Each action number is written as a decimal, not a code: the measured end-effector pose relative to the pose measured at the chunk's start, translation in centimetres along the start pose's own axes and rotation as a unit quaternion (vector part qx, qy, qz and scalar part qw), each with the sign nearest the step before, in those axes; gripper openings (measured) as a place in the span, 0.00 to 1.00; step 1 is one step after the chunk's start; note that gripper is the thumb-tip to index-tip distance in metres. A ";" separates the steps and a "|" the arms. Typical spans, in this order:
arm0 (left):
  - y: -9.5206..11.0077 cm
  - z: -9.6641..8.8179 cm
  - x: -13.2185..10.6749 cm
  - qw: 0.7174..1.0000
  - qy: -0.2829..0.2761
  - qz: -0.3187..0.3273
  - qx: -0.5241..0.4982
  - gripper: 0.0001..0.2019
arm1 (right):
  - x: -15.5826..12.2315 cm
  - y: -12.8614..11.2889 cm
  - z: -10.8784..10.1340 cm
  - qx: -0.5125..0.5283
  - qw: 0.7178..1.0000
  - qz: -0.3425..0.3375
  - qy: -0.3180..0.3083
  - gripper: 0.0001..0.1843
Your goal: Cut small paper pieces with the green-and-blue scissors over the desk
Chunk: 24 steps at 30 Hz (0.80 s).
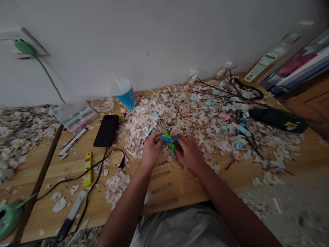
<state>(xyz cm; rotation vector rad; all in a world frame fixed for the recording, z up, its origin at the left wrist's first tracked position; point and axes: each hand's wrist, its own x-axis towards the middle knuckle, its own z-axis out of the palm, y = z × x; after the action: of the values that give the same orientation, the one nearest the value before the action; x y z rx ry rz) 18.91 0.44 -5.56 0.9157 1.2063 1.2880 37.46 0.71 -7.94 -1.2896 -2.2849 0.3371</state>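
Two hands meet in the middle of the counter (174,188), and one little pair of scissors (169,140) sits right between them. The scissors are blue and green, crossed open in an X, at the near edge of the big heap of paper scraps (159,116). The left hand (151,149) has its fingers curled in on the left side of the scissors. The right hand (190,153) has its fingers folded around the right side, so both are gripping the same thing. Whether a scrap is pinched in there too, can't tell, it's too small.

Counting stuff:
- one pair of scissors
- one black phone (106,130) lying flat left of the heap, with a black cable (99,171) running off toward the near edge
- two cutters, a yellow one (88,168) near the phone and a grey-and-black one (72,216) closer to the near edge
- one white pen (72,142)
- one dark green tool (279,120) off to the right
- a few bare twigs (226,91) lying on the scraps at the back

The scraps themselves are way too many to count, mostly pale with some blue and pink bits.

Containers: one blue cup (125,94) with a white lid and straw stands at the back by the wall, contents hidden. One clear plastic box (75,116) left of it holds pink and green sticks, maybe pens, too blurry to say. A clear round dish (102,104) sits between the box and the cup.
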 end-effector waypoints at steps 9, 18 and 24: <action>0.1 0.1 0.1 1.000 0.016 -0.004 -0.020 0.17 | -0.1 0.2 0.2 0.006 1.000 0.004 0.007 0.17; -0.3 0.0 0.1 1.000 0.005 -0.017 -0.015 0.15 | -0.1 0.4 0.4 0.015 1.000 0.002 0.018 0.18; -0.4 0.0 0.1 0.999 -0.013 -0.024 -0.017 0.14 | -0.1 0.4 0.3 0.014 1.000 0.003 0.012 0.18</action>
<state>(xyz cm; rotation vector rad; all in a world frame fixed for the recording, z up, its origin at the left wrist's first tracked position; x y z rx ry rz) 18.98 0.44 -5.95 0.8704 1.1761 1.2512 37.62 0.82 -8.44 -1.2812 -2.2489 0.3533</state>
